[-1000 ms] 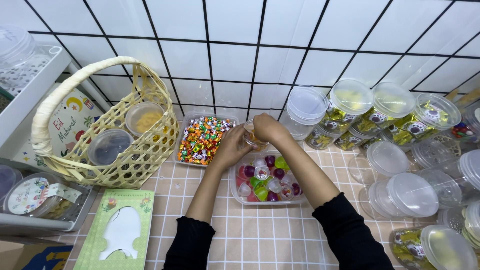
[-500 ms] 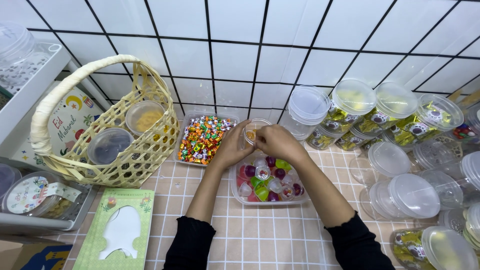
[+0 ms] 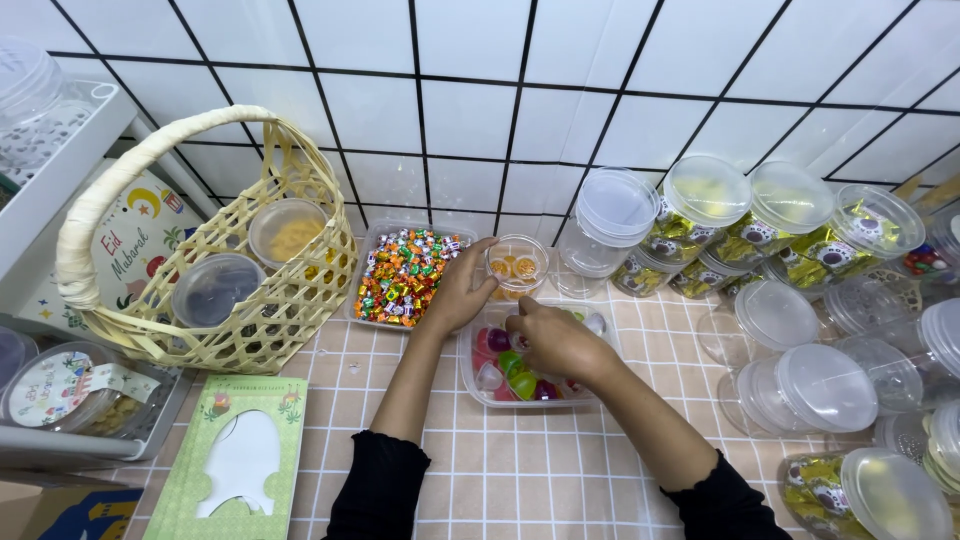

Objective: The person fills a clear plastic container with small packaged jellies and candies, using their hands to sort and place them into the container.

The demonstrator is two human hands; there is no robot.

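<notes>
Reaching down into the clear tray (image 3: 485,392) of coloured jelly sweets, the right hand (image 3: 556,340) had dropped from the small cup (image 3: 517,264) it hovered over half a second before; its fingers (image 3: 522,323) were bent narrow over the sweets, and whether they pinched one could not be told. The left hand (image 3: 460,290) had stayed put, fingers curved around the cup's near side, steadying it upright just behind the tray. A few orange pieces lay inside the cup, so the filling looked only begun. The cup and tray were thin, glossy clear plastic. Left of them sat a second tray of bright wrapped candies (image 3: 403,275), then a woven straw basket (image 3: 215,330) with a looped handle. Lidded round tubs (image 3: 705,205) stood to the right on the pink tiled counter (image 3: 500,470).
</notes>
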